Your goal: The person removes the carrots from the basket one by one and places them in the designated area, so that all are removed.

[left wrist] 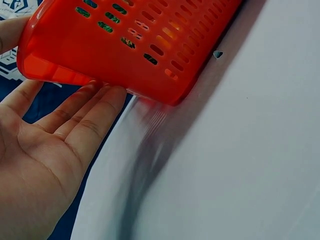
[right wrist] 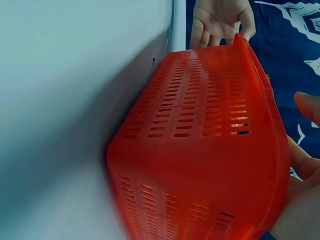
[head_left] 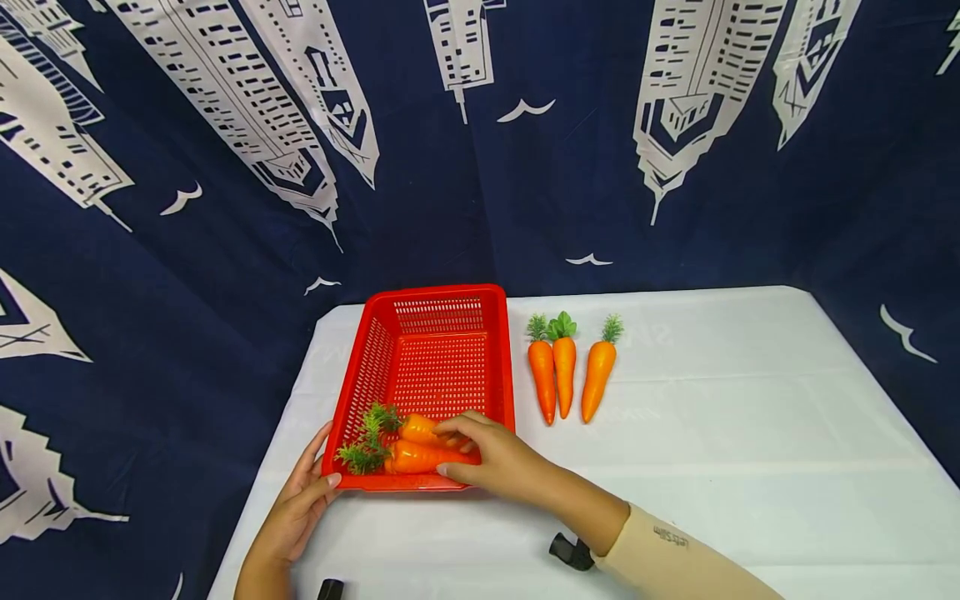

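Observation:
A red plastic basket [head_left: 495,358] with slotted walls stands at the left of the table. My left hand [head_left: 300,500] holds its near left corner, thumb on the rim and fingers against the outside; the left wrist view shows those fingers [left wrist: 95,110] under the rim. Inside, at the near end, lie an orange carrot [head_left: 412,457] and another carrot [head_left: 417,428] behind it, green tops leftward. My right hand [head_left: 502,458] reaches over the near right rim, with thumb and fingers about the front carrot's narrow end. The basket wall hides this grip in the right wrist view.
Right of the basket lie three carrots: a red-orange carrot [head_left: 542,379], a slim carrot [head_left: 565,375] and a separate carrot [head_left: 597,379]. White cloth [head_left: 750,433] covers the table. A dark blue printed curtain [head_left: 525,192] hangs behind. Black objects [head_left: 572,552] show near the front edge.

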`<state>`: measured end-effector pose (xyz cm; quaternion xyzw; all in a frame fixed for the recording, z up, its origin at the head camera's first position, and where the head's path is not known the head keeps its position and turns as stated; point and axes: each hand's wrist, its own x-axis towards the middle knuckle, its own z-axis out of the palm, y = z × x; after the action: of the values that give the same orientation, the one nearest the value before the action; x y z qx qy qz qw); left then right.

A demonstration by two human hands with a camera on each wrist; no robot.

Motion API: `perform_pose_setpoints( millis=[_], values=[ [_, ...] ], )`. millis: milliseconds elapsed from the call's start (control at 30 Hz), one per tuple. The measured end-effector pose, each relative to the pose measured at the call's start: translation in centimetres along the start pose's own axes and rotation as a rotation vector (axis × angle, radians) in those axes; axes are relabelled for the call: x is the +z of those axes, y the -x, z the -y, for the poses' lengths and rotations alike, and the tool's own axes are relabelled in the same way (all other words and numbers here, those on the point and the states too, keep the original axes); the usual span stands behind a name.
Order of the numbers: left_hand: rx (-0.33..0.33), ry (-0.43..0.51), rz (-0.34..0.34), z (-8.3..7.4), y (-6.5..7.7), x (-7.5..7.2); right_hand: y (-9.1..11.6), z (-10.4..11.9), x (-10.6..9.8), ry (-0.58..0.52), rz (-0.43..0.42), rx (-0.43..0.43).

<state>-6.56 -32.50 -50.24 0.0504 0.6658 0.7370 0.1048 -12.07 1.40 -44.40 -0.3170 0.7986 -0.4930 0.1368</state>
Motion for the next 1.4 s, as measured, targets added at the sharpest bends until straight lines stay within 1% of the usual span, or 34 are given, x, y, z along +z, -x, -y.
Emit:
perform_pose_setpoints(
  millis=[100,300,367,600,833,1067,1400],
  values=[
    [-0.002,-0.002,-0.002,0.0,0.0,0.0,-0.3,0.1,0.2,0.018,0.01,0.0],
    [-0.047,-0.006,-0.046,-0.1,0.0,0.1,-0.7,0.4,0.5,0.077,0.012,0.033],
    [-0.053,-0.007,-0.057,-0.1,0.1,0.1,-0.8,0.4,0.6,0.093,0.012,0.04],
    [-0.004,-0.014,0.0,0.0,0.1,-0.1,-1.3,0.5,1.0,0.134,0.025,0.052],
    [-0.025,-0.016,-0.026,0.0,0.1,0.0,-1.9,0.4,1.3,0.157,0.033,0.062],
    [-0.016,-0.003,-0.016,0.0,0.1,0.0,-2.1,0.2,1.6,0.218,0.016,0.039],
    [-0.011,-0.002,-0.018,0.0,0.1,0.2,-2.1,0.3,1.8,0.268,0.02,0.048]
  ],
)
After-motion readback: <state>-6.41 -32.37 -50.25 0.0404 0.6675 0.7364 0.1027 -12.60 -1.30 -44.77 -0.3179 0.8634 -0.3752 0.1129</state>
